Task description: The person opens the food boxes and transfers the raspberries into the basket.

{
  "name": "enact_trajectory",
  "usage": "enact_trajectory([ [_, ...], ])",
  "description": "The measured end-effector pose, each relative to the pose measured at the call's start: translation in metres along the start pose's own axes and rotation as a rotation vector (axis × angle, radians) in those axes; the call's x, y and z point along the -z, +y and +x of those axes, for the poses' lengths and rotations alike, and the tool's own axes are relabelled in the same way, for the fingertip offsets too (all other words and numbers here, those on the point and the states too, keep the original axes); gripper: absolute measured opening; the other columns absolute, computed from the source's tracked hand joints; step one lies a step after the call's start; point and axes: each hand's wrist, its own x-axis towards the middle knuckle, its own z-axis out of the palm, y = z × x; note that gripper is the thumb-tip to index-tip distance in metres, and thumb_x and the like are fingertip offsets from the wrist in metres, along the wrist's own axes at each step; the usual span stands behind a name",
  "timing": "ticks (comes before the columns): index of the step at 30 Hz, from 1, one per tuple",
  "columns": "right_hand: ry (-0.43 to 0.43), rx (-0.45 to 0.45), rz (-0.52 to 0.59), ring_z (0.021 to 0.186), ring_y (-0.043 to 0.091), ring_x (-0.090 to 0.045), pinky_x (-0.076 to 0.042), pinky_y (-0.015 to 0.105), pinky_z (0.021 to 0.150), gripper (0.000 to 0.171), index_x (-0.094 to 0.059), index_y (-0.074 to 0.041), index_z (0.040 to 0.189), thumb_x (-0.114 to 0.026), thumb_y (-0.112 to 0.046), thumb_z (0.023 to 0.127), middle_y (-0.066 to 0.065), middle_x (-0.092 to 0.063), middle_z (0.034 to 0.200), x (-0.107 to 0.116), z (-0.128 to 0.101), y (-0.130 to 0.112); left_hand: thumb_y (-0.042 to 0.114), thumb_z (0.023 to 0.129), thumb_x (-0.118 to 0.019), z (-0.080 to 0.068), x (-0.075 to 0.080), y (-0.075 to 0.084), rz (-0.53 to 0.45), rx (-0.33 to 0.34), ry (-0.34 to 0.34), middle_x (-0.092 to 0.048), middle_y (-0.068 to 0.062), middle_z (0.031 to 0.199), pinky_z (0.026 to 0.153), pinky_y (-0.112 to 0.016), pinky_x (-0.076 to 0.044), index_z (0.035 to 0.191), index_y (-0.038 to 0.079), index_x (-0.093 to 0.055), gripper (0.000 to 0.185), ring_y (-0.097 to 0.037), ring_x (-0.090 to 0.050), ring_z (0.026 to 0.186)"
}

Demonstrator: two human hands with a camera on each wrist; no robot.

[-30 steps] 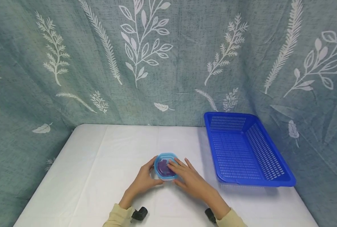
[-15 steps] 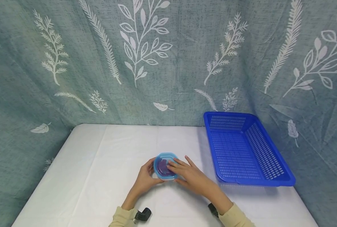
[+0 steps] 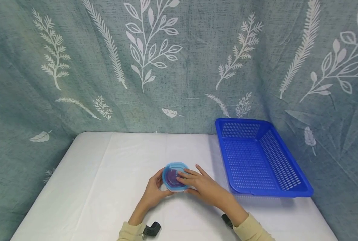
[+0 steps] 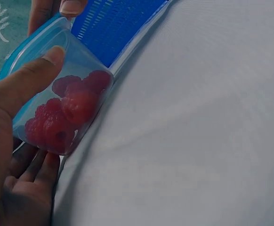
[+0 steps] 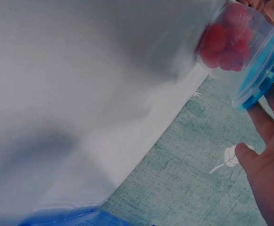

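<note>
A small clear tub with a blue lid stands on the white table, and several red raspberries show through its wall in the left wrist view. My left hand grips the tub from the left, thumb along the near side and fingers round the far side. Over the lid's right part lie the fairly straight fingers of my right hand, its thumb near the rim. In the right wrist view the raspberries sit at the tub's bottom, with right fingers against the lid.
A blue perforated plastic basket stands at the right on the white-covered table. Behind and at both sides hangs a green-grey curtain with white leaf prints. Black wrist cameras sit at the beige sleeves.
Both hands keep their places at the tub, with the right fingers staying on the lid. Both forearms have shifted slightly right, and the head view has drifted a little.
</note>
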Motion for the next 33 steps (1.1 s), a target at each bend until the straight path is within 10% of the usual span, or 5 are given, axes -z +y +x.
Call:
enact_trajectory([
  [33, 0.193, -0.004, -0.103, 0.125, 0.021, -0.063, -0.034, 0.052, 0.122, 0.043, -0.072, -0.017, 0.127, -0.079, -0.019, 0.085, -0.002, -0.067, 0.135, -0.008, 0.01, -0.009, 0.001, 0.076, -0.086, -0.001, -0.002, 0.002, -0.016, 0.012, 0.012, -0.048, -0.019, 0.153, 0.121, -0.04, -0.035, 0.154, 0.0, -0.038, 0.092, -0.037, -0.043, 0.144],
])
